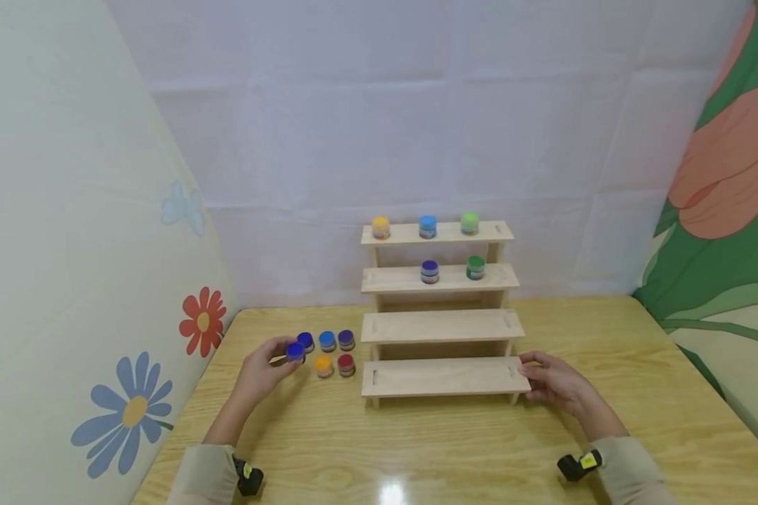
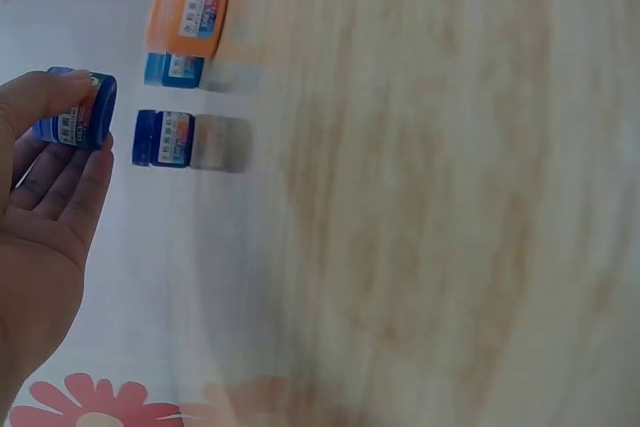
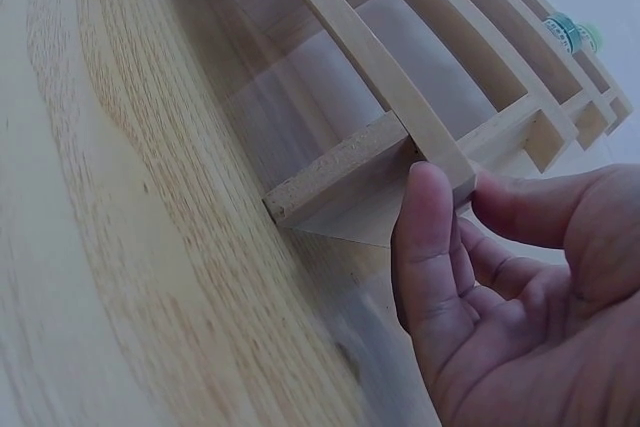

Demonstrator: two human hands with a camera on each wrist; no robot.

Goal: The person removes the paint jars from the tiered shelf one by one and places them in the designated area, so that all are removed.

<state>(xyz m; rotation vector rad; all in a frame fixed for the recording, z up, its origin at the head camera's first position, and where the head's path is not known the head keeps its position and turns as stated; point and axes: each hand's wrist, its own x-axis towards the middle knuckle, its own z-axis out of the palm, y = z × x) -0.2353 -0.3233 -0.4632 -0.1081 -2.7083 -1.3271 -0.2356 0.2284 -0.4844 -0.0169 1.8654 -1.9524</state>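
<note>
Lower left, the left hand [image 1: 260,372] is pinching a blue-lidded paint jar [image 1: 295,353], seemingly a pick-up; lower right, the right hand [image 1: 557,386] is gripping a four-tier wooden shelf [image 1: 442,377]; carrying is likely requiring clearance.

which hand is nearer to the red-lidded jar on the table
Left: the left hand is to the left of the red-lidded jar, pinching a blue-lidded jar. The right hand is farther off, gripping the right end of the lowest shelf.

Sleeves [image 1: 205,473] cut off, jar labels [image 2: 175,139] seemingly unreadable
</note>
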